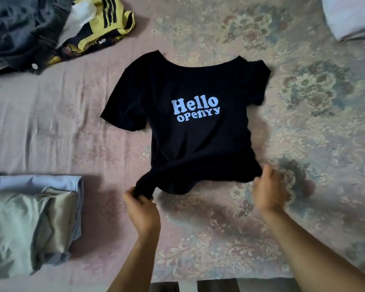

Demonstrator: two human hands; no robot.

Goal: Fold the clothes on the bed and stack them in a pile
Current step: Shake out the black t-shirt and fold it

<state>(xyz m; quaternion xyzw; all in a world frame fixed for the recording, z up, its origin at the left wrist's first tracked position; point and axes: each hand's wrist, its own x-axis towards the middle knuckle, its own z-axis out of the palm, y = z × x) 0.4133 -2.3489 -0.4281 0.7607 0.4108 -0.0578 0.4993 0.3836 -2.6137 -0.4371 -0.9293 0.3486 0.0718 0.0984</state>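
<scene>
A black T-shirt (190,144) with pale "Hello" lettering lies face up in the middle of the bed, neck pointing away from me. My left hand (142,209) grips the bunched lower left corner of its hem. My right hand (269,189) holds the lower right corner of the hem, fingers hidden under the cloth. At the left, a folded pile (30,224) has a pale green garment on top of a light blue one. An unfolded heap at the far left holds a dark denim piece (19,36) and a yellow-and-black striped garment (105,24).
The bed (303,123) is covered by a pink floral sheet. A white pillow or cloth (350,15) sits at the far right corner. The bed's near edge runs along the bottom, with dark floor (215,286) below it.
</scene>
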